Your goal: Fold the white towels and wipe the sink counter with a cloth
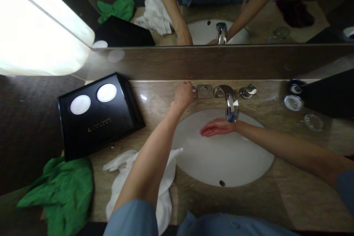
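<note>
My left hand (184, 95) is closed around the left tap handle (194, 91), most of which the fingers hide. Over the white oval sink (226, 166), my right hand (217, 127) lies stretched out, fingers together and holding nothing. It is just below and to the left of the chrome faucet (231, 103); whether water runs cannot be made out. A small square soap dish or bar (204, 91) sits between the left handle and the faucet base. The right tap handle (248, 91) stands apart from both hands.
A black box (96, 132) with two white discs (107, 93) stands left. Green cloth (69, 191) and white cloth (166, 191) lie in front of it. Glasses (293, 103) and a dark box (332, 94) are at the right. A mirror (132, 40) spans the back.
</note>
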Demonstrator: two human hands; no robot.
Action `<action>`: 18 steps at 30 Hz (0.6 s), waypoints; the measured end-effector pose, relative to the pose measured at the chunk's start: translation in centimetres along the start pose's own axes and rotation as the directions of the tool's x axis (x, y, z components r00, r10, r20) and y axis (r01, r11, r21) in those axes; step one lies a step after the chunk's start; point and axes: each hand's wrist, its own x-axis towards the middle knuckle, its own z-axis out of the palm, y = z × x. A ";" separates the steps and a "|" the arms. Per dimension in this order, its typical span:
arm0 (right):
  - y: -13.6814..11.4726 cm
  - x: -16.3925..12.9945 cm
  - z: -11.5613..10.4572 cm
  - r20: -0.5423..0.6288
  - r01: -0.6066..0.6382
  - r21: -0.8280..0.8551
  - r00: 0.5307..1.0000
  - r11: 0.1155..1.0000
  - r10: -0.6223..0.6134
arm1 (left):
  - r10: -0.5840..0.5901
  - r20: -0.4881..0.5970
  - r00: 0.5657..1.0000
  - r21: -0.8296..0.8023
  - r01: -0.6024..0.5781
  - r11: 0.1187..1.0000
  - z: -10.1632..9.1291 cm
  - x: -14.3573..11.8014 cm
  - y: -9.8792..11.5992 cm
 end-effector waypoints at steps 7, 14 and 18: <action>-0.5 1.5 -0.7 -0.103 0.097 0.195 0.992 0.976 -0.078 | 0.001 -0.002 1.000 -0.025 -0.001 1.000 0.6 -0.1 0.2; 6.7 0.1 4.0 0.209 0.024 -0.808 0.946 0.589 0.248 | -0.008 0.016 1.000 0.020 0.007 1.000 0.5 0.1 0.4; 7.0 -4.4 2.6 -0.154 -0.145 -0.963 0.988 0.226 -0.022 | -0.021 0.121 0.992 0.132 0.005 0.991 0.0 0.7 0.8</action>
